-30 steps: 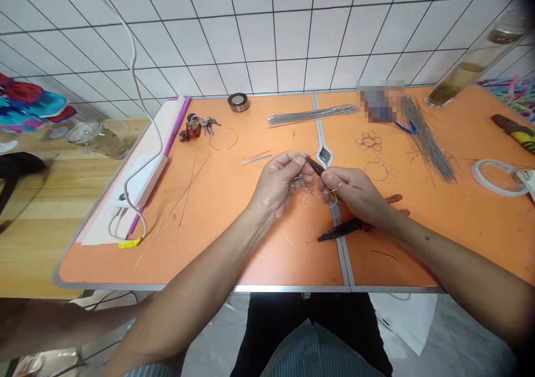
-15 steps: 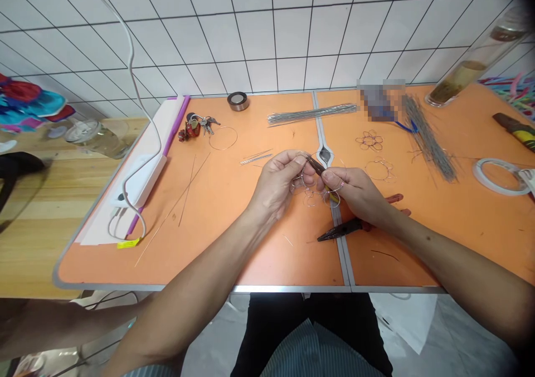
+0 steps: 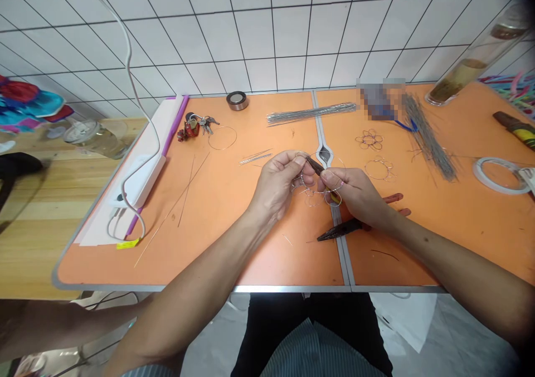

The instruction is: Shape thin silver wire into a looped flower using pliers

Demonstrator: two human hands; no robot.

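- Okay, your left hand [image 3: 278,183] is pinched shut on some little wire loops [image 3: 312,198].
- Your right hand [image 3: 357,192] is clamped on a thin dark tool [image 3: 315,165], right by the loops.
- The loops are up off the orange bench [image 3: 271,260], between your two hands.
- Black pliers [image 3: 340,230] with red handles lie on the bench, just under your right hand.
- Two wire flowers [image 3: 370,139] lie past your right hand.
- A pile of long wire rods [image 3: 311,114] lies farther off, straight ahead of your hands.
- Keys [image 3: 200,121] and a big wire ring [image 3: 222,138] lie off to your left.
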